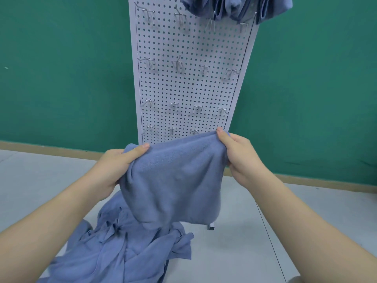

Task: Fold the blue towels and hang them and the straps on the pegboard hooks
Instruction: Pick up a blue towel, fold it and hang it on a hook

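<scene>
Soft blue terry towel (173, 180), limp and light, is pinched at its top corners by left hand (120, 162) at nine o'clock and right hand (238, 154) at three.

No legible text, labels or numbers anywhere.

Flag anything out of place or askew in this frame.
Blue cloth lies in a crumpled heap on the floor below the held towel. The hung towels look bunched, not flat. The pegboard hooks look intact.
</scene>
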A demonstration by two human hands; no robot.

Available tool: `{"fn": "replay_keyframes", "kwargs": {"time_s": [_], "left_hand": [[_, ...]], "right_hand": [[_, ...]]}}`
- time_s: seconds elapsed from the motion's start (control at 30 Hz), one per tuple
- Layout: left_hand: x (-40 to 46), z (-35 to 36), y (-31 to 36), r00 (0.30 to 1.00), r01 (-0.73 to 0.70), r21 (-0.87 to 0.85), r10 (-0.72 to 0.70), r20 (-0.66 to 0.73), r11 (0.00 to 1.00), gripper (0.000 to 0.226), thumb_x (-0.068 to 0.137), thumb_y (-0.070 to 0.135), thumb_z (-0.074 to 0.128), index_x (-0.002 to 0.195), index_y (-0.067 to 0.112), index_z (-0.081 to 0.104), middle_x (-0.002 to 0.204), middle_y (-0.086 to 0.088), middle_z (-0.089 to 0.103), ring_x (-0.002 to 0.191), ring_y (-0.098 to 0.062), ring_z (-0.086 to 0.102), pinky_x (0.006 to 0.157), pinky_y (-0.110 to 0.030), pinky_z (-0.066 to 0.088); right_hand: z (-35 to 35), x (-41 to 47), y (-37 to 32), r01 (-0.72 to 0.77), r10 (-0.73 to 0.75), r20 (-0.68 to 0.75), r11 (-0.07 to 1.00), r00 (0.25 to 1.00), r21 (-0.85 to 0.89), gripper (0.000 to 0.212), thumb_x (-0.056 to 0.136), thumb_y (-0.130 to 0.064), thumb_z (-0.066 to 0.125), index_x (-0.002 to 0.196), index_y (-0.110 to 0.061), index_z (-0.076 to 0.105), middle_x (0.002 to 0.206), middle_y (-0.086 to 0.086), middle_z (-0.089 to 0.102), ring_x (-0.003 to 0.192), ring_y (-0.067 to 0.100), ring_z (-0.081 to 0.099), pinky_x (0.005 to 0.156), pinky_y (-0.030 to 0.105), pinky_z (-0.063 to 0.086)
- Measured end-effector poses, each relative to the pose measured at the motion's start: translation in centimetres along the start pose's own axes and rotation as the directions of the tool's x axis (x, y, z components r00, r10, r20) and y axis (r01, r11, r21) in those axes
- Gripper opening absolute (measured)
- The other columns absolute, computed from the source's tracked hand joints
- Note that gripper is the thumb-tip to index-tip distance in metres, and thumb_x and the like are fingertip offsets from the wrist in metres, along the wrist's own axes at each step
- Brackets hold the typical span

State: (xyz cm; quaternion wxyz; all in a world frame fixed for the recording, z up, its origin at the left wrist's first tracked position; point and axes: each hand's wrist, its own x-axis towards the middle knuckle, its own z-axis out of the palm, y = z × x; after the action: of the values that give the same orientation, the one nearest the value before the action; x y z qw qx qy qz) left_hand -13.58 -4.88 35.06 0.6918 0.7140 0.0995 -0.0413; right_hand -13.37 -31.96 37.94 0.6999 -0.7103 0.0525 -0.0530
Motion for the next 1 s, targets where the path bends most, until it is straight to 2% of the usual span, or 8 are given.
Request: {"fn": "replay_keyframes", "kwargs": {"time_s": [0.17, 0.3, 0.4, 0.5, 0.6, 0.73, 0.9, 1.0], "left_hand": [[0.1, -0.1, 0.1, 0.999, 0.042, -0.005, -0.042, -0.034, 0.999, 0.040, 0.082, 0.054, 0.078, 0.097, 0.017, 0.083, 0.094, 0.002, 0.081, 0.095, -0.018, 0.073, 0.079, -0.031, 0.054], [0.4, -0.4, 0.0, 0.993, 0.044, -0.047, -0.049, -0.105, 0.998, 0.038, 0.085, 0.049, 0.079, 0.097, 0.013, 0.081, 0.094, 0.000, 0.081, 0.091, -0.021, 0.072, 0.077, -0.033, 0.057], [0.8, -0.9, -0.1, 0.988, 0.041, -0.114, -0.057, -0.142, 0.993, 0.032, 0.088, 0.044, 0.078, 0.094, 0.012, 0.077, 0.094, -0.002, 0.077, 0.084, -0.021, 0.067, 0.076, -0.035, 0.056], [0.9, -1.3, -0.2, 0.996, 0.078, -0.231, -0.087, -0.029, 0.970, 0.030, 0.092, 0.039, 0.074, 0.102, 0.011, 0.075, 0.098, -0.003, 0.079, 0.089, -0.021, 0.070, 0.089, -0.038, 0.057], [0.6, -1.1, -0.2, 0.993, 0.057, -0.225, -0.031, 0.117, 0.973, 0.022, 0.096, 0.025, 0.068, 0.107, 0.010, 0.078, 0.100, -0.001, 0.078, 0.094, -0.018, 0.067, 0.099, -0.038, 0.051], [0.1, -0.8, -0.1, 0.966, -0.038, -0.154, 0.075, 0.248, 0.987, 0.035, 0.082, 0.012, 0.069, 0.116, 0.003, 0.074, 0.109, -0.008, 0.078, 0.089, -0.014, 0.070, 0.092, -0.032, 0.058], [1.0, -1.2, -1.1, 0.991, -0.115, 0.026, 0.113, 0.073, 0.993, 0.015, 0.092, 0.005, 0.070, 0.104, -0.004, 0.075, 0.105, -0.016, 0.078, 0.094, -0.024, 0.069, 0.096, -0.039, 0.054], [1.5, -1.5, -1.4, 0.977, -0.203, 0.131, 0.209, -0.038, 0.970, 0.032, 0.093, 0.022, 0.075, 0.086, -0.007, 0.065, 0.080, -0.014, 0.064, 0.079, -0.022, 0.053, 0.078, -0.041, 0.043]], "right_hand": [[-0.3, -0.2, -0.6, 0.027, -0.028, 0.013, 0.998, 1.000, 0.063, 0.046, 0.103, -0.041, 0.060, 0.108, 0.002, 0.072, 0.115, 0.024, 0.074, 0.092, 0.026, 0.069, 0.096, 0.047, 0.055], [-0.7, -0.1, -0.6, 0.020, -0.019, -0.017, 0.999, 1.000, 0.049, 0.054, 0.102, -0.045, 0.061, 0.108, 0.008, 0.068, 0.106, 0.025, 0.074, 0.088, 0.026, 0.064, 0.087, 0.042, 0.051], [-1.3, 0.1, -0.7, -0.023, 0.026, -0.041, 0.996, 0.999, 0.082, 0.059, 0.098, -0.054, 0.063, 0.111, 0.004, 0.066, 0.102, 0.016, 0.074, 0.089, 0.026, 0.063, 0.089, 0.047, 0.054], [-1.7, 0.2, -0.7, -0.030, 0.038, -0.051, 0.987, 0.998, 0.160, 0.054, 0.101, -0.048, 0.062, 0.120, 0.002, 0.067, 0.117, 0.016, 0.075, 0.096, 0.025, 0.070, 0.094, 0.048, 0.056], [-1.7, -0.1, -0.8, 0.008, -0.014, 0.022, 0.971, 1.000, 0.237, 0.032, 0.104, -0.029, 0.061, 0.122, -0.004, 0.069, 0.117, 0.012, 0.076, 0.103, 0.022, 0.072, 0.092, 0.037, 0.058], [-1.6, 0.0, -0.5, 0.052, -0.065, 0.078, 0.986, 0.995, 0.160, 0.020, 0.104, -0.009, 0.057, 0.122, -0.010, 0.068, 0.109, 0.008, 0.075, 0.091, 0.020, 0.069, 0.077, 0.029, 0.058], [-1.9, 0.4, 0.1, 0.067, -0.065, 0.034, 0.996, 0.997, -0.059, 0.022, 0.106, -0.017, 0.052, 0.108, -0.009, 0.073, 0.102, 0.019, 0.072, 0.088, 0.023, 0.062, 0.079, 0.042, 0.049], [-1.9, 0.3, 0.2, 0.104, -0.099, 0.041, 0.983, 0.994, -0.151, 0.030, 0.100, -0.031, 0.055, 0.104, -0.008, 0.073, 0.094, 0.019, 0.067, 0.085, 0.022, 0.057, 0.078, 0.041, 0.047]]}}
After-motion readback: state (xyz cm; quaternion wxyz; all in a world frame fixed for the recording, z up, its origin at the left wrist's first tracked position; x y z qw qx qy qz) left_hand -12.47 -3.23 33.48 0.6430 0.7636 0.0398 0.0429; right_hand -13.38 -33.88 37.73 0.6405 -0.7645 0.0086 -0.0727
